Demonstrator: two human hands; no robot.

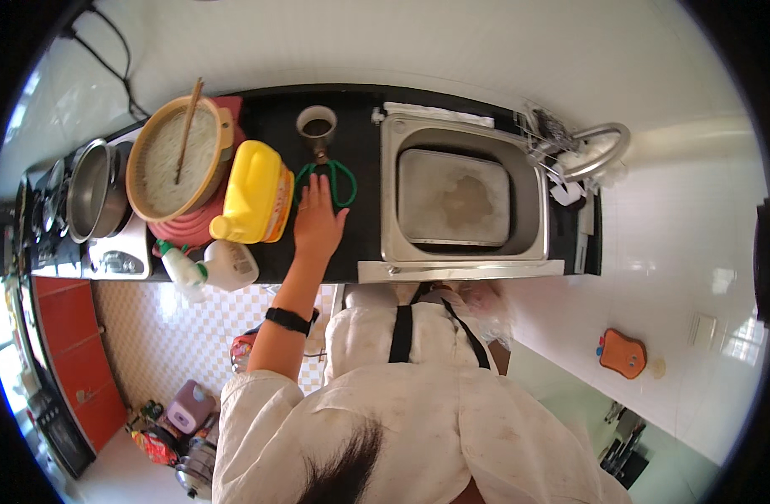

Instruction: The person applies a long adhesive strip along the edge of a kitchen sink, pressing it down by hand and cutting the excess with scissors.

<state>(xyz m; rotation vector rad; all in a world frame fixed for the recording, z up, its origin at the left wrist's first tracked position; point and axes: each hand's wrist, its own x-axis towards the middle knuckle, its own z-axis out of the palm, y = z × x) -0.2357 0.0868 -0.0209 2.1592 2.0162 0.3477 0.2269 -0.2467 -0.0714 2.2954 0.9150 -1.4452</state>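
Note:
My left hand (317,220) reaches over the black countertop, palm down, its fingertips at the green handles of a pair of scissors (343,183). Whether the fingers grip the handles cannot be told. Behind the scissors stands a cup (317,126) with dark contents. Just left of the hand is a yellow plastic jug (253,192). A white bottle (231,264) and a green-and-white spray bottle (182,268) are near the counter's front edge. To the right, a metal tray (454,196) with a brownish patch lies in the steel sink (528,217). My right hand is out of view.
A yellow basin (137,189) of whitish contents, with chopsticks (188,132) across it, stands at the left. Beyond it is a steel pan (90,189) on the stove. A wire rack (536,148) with items sits right of the sink. Pots and a purple container (190,405) are on the floor.

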